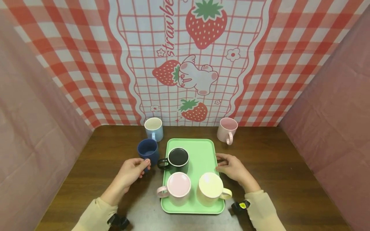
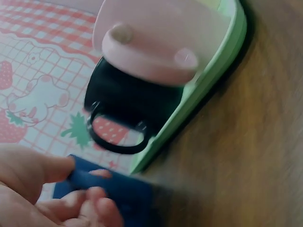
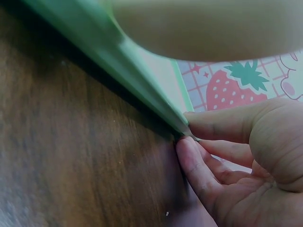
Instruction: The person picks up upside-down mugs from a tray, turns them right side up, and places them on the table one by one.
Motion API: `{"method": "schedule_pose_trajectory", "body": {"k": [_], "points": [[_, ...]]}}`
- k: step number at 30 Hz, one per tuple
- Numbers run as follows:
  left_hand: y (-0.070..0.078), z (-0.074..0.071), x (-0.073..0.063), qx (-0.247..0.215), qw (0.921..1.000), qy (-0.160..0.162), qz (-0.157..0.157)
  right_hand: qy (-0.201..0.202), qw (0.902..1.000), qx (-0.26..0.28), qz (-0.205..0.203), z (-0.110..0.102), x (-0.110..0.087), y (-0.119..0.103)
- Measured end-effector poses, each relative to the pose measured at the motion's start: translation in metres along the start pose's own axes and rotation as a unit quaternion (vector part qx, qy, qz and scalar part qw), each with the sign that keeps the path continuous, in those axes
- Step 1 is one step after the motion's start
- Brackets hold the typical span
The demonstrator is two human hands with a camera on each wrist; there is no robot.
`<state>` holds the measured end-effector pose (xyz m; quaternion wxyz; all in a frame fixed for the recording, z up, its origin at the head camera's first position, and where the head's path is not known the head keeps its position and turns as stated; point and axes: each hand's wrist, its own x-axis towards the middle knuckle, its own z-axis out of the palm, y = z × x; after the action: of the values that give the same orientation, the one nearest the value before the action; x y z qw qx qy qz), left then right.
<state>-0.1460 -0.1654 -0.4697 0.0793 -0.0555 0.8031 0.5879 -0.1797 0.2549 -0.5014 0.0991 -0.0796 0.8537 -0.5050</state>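
My left hand grips the handle of a dark blue mug, which stands left of the green tray. In the left wrist view, thumb and fingers close round that mug's handle. At the tray's right edge, my right hand pinches the rim between thumb and fingers, as the right wrist view shows at the tray's side. On the tray are a black mug with its handle to the left, a pink mug in front of it, and a pale yellow mug at front right.
Behind the dark blue mug, a light blue mug stands near the back of the wooden table. Another pink mug is at back right. A strawberry-patterned cloth hangs along the back, and pink cloth on both sides.
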Motion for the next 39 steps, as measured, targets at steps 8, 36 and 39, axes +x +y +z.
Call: {"method": "schedule_pose_trajectory", "body": {"k": [8,36,39], "points": [[0.017,-0.017,-0.003,0.222,0.9687,0.085,0.071,-0.002,1.0000,-0.002,-0.002,0.000,0.002,0.001],[0.035,0.052,0.003,0.349,0.8855,0.020,0.306,0.004,1.0000,0.005,0.000,-0.001,0.001,0.002],[0.037,0.054,0.004,0.351,0.8819,0.023,0.314,0.006,1.0000,0.004,0.002,-0.001,0.000,0.003]]}}
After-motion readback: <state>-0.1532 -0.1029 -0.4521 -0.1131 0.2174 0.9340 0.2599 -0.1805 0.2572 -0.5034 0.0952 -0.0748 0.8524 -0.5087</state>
